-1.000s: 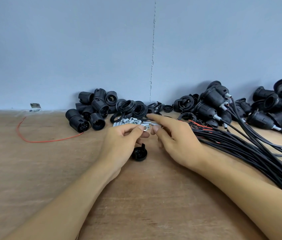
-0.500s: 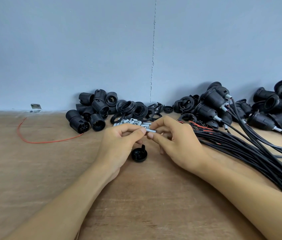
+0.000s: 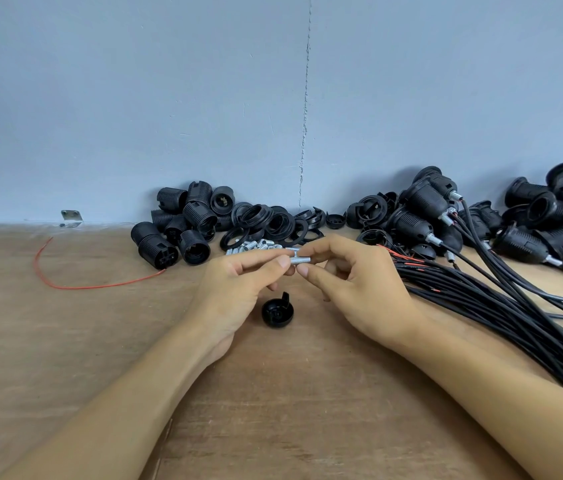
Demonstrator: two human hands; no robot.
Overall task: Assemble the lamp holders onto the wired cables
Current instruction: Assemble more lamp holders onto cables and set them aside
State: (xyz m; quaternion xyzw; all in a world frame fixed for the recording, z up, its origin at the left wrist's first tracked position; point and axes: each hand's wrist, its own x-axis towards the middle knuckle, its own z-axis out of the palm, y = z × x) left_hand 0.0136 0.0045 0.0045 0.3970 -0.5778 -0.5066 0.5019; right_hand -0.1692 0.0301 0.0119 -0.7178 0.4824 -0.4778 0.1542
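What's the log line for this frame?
left hand: pinches threaded metal tube | right hand: pinches same tube | black cap: on table below hands, untouched | cable bundle: right, untouched

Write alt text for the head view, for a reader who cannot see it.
The left hand and right hand pinch a small silver tube together above a wooden table. A black cap lies between them; black lamp holders are heaped against the wall, black cables lie at right.
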